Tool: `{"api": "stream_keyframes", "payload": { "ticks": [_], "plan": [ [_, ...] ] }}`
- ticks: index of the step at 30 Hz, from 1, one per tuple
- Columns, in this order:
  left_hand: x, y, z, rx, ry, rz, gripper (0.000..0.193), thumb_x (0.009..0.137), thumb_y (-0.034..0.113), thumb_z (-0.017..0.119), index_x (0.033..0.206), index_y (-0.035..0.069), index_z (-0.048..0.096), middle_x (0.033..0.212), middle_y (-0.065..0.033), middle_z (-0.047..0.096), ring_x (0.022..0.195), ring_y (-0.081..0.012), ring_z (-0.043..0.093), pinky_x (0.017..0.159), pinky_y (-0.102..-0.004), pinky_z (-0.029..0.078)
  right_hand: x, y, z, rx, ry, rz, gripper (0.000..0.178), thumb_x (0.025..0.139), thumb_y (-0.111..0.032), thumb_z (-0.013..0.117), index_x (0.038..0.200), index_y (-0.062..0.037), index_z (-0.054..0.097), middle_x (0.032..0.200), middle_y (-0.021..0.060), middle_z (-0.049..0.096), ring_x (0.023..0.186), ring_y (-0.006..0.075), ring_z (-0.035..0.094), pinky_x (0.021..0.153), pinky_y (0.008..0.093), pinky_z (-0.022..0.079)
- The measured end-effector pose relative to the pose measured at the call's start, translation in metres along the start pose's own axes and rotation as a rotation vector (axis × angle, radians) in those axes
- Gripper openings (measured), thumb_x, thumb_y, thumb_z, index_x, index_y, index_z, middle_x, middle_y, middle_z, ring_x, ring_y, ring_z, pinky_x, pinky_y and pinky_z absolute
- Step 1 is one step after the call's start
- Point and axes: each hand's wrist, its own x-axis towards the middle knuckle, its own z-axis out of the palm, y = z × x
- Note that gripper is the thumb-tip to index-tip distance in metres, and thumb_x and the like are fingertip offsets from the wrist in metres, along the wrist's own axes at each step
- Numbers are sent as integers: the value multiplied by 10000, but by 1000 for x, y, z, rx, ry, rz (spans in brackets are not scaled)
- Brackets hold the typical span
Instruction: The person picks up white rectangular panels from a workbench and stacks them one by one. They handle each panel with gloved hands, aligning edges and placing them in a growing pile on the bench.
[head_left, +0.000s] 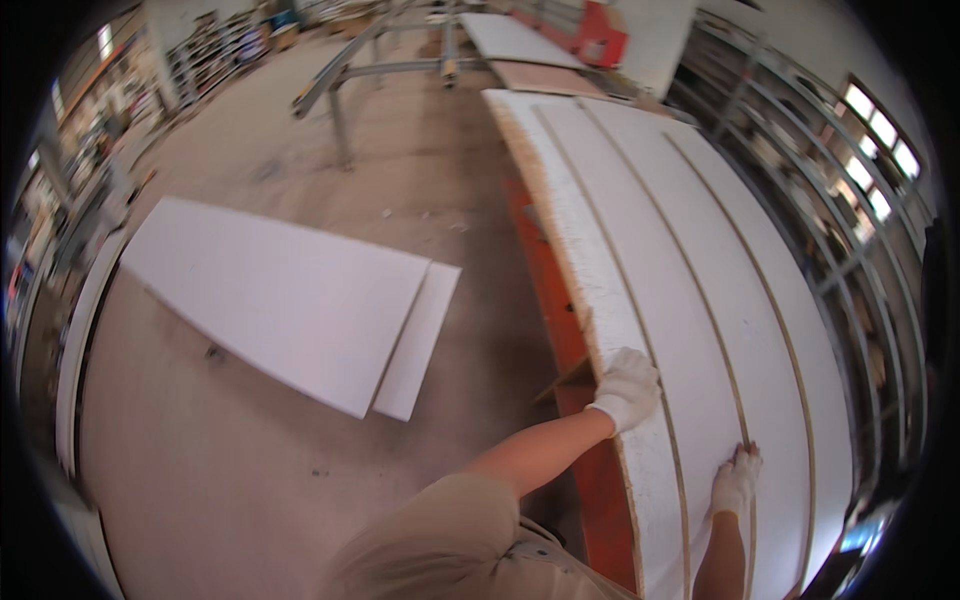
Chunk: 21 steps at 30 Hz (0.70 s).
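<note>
My left hand [628,390], in a white glove, rests on the worn white outer strip [578,262] of the long bench. Its fingers are bent and closed at the edge of a white panel [692,372], beside the first brown line. Lower and to the right, my right hand [737,482] is also gloved. It lies on the white surface, fingers stretched forward onto the middle brown line [715,335]. Several long white panels lie side by side, with brown lines running between them. The left fingertips are partly hidden and somewhat blurred.
Left of the bench, a large white board [285,300] and a narrower white board [418,342] sit low over the floor. An orange bench side [605,500] drops below the panels. A metal frame [390,70] stands ahead; metal racks [790,125] line the right.
</note>
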Motion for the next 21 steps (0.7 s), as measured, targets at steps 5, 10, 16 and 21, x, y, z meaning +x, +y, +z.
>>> {"api": "stream_keyframes", "payload": {
  "ticks": [5,10,16,21],
  "plan": [
    [1,-2,8,-68,174,50,308,960,291,602,987,-4,685,1110,-186,647,1157,-380,555,1072,-497,428,-3,10,8,-12,36,-45,475,920,-111,616,1378,6,662,1624,214,475,1556,419,363,1325,532,268],
    [0,-9,18,2,212,126,300,960,290,605,965,-1,679,1085,-184,649,1118,-384,560,1045,-501,437,-4,10,10,-10,61,-1,441,937,-121,619,1363,-18,671,1608,215,497,1540,421,383,1322,508,274],
    [0,-2,20,-39,325,159,240,946,264,642,939,26,669,1070,-168,652,1094,-394,569,990,-510,471,-7,6,-1,-19,24,-9,429,934,-158,628,1333,-16,696,1600,202,515,1552,380,382,1338,496,243],
    [-2,0,20,-49,316,140,196,926,238,656,903,47,622,1055,-163,641,1059,-399,567,967,-521,471,-10,1,-6,-5,6,34,412,942,-173,621,1318,-29,706,1617,187,504,1560,374,368,1339,476,244]
  ]
}}
